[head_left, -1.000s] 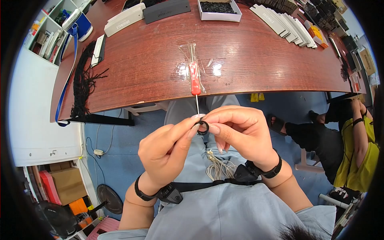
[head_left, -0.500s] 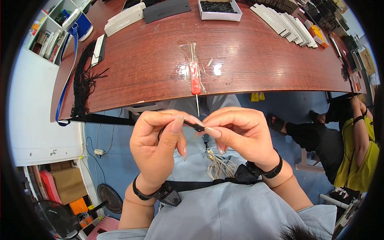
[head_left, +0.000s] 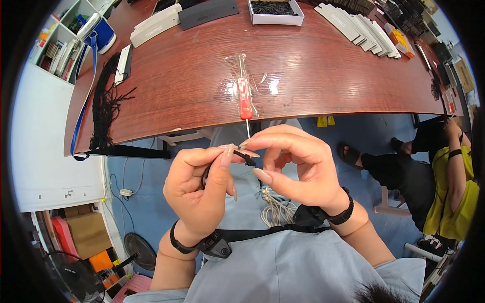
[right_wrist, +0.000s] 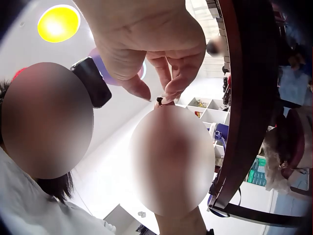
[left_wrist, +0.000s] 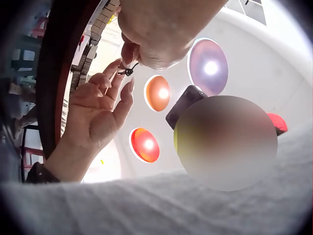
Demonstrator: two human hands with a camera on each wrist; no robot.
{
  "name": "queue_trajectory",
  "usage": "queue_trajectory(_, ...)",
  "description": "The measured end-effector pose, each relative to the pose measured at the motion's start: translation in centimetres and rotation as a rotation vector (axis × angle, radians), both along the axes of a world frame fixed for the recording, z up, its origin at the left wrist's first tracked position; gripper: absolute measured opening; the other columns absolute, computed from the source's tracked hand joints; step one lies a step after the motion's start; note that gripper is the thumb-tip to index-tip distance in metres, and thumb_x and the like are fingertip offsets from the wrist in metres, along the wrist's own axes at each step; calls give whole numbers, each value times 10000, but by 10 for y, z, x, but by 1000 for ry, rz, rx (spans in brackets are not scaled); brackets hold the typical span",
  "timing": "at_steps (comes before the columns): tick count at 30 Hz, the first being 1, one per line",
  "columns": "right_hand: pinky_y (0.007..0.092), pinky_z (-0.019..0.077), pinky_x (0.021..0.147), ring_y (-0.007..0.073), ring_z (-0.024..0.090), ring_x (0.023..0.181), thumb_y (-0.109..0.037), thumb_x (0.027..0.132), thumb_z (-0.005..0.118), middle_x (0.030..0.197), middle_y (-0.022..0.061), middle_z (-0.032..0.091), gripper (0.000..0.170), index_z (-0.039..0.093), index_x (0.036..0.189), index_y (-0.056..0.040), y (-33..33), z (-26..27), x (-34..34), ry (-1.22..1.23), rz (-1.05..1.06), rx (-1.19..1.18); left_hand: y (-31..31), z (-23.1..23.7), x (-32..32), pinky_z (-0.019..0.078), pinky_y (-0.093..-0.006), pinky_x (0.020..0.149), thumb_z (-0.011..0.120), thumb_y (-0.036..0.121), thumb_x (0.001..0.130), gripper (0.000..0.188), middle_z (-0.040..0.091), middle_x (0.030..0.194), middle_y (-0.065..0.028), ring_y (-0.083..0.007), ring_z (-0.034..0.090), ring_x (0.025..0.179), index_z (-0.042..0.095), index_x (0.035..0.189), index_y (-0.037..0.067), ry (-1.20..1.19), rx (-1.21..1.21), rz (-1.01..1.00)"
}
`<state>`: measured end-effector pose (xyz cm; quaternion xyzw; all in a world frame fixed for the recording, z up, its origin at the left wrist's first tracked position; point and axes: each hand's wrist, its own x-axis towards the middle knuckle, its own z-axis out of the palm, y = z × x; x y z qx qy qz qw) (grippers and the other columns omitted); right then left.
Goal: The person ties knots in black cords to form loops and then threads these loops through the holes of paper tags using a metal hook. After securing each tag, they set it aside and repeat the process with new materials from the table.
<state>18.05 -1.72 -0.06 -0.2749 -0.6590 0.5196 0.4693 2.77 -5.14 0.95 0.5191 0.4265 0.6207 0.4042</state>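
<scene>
In the head view, my left hand (head_left: 197,179) pinches a black cord (head_left: 244,156) between thumb and forefinger, and a knotted end sticks out to the right. More of the cord loops down behind the left thumb. My right hand (head_left: 303,164) is beside that knot, thumb and forefinger spread apart, forefinger tip right at the left fingertips. The left wrist view shows the knot (left_wrist: 128,72) with short ends, close to the right fingers. A red-handled tool (head_left: 244,98) with a thin metal shaft lies under clear tape on the table; its shaft points over the edge toward the hands.
The brown table (head_left: 172,76) ends just beyond my hands. On it are a bundle of black cords (head_left: 104,101), a white box of black pieces (head_left: 277,19) and fanned grey cards (head_left: 358,33). A person in yellow (head_left: 449,187) sits at right.
A second ago both hands held the cord as a small ring by the shaft tip. The left hand has since shifted left and turned; the right thumb has come away from the knot.
</scene>
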Motion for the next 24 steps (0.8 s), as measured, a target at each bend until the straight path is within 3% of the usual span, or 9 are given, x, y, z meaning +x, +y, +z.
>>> queue_trajectory(10, 193, 436, 490, 88, 548, 666, 14, 664, 595, 910, 81, 570, 258, 606, 917, -39, -3, 0, -2, -75, -105, 147, 1, 1, 0, 367, -158, 390, 471, -7, 810, 81, 582, 753, -157, -55, 470, 441, 456, 881, -43, -46, -66, 0)
queue_trajectory(15, 224, 463, 514, 161, 576, 630, 13, 616, 616, 863, 98, 585, 233, 621, 846, -28, 0, -9, -5, -166, -263, 458, 1, 2, 0, 367, -161, 390, 453, -4, 819, 78, 579, 746, -160, -60, 476, 438, 456, 885, -45, -67, -98, -26)
queue_trajectory(18, 232, 477, 547, 174, 592, 664, 63, 599, 596, 846, 121, 598, 249, 621, 838, -3, 2, -7, -3, -232, -254, 563, 1, -1, -2, 373, -170, 379, 449, 11, 826, 83, 577, 747, -174, -72, 476, 421, 434, 890, -40, -66, -95, -35)
queue_trajectory(24, 237, 472, 536, 190, 592, 640, 64, 582, 584, 789, 102, 609, 256, 626, 824, -9, 3, -6, -3, -242, -285, 575, 2, 4, 0, 380, -198, 342, 438, 47, 840, 91, 572, 730, -189, -101, 479, 391, 380, 883, -8, -185, -166, -37)
